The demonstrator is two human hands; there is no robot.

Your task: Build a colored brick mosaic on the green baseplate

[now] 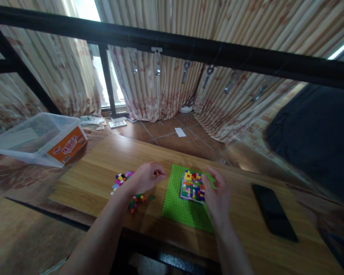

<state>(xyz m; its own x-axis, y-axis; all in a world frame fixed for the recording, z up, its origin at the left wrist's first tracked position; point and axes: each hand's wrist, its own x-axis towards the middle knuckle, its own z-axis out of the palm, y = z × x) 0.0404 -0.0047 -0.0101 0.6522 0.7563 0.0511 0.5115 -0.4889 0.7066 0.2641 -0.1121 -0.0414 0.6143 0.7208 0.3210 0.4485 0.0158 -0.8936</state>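
Observation:
A block of many small coloured bricks (191, 186) stands on a green studded baseplate (174, 208) on the table. My right hand (219, 193) is over the plate's right side. Its thumb lies at the block's right edge, and its fingers curve apart from the thumb with green plate showing between. Left of the plate, my left hand (146, 177) hovers with thumb and fingertips pinched together. Whatever is in the pinch is too small to make out. Loose coloured bricks (121, 178) lie in a pile behind my left wrist, and more loose bricks (136, 200) are scattered nearer me.
A black phone (273, 212) lies at the right of the wooden table (97, 168). A clear plastic bin (51, 128) with an orange label stands at the left. A black metal rail (172, 40) with hanging clips crosses in front of the curtains. Papers (180, 132) lie on the floor.

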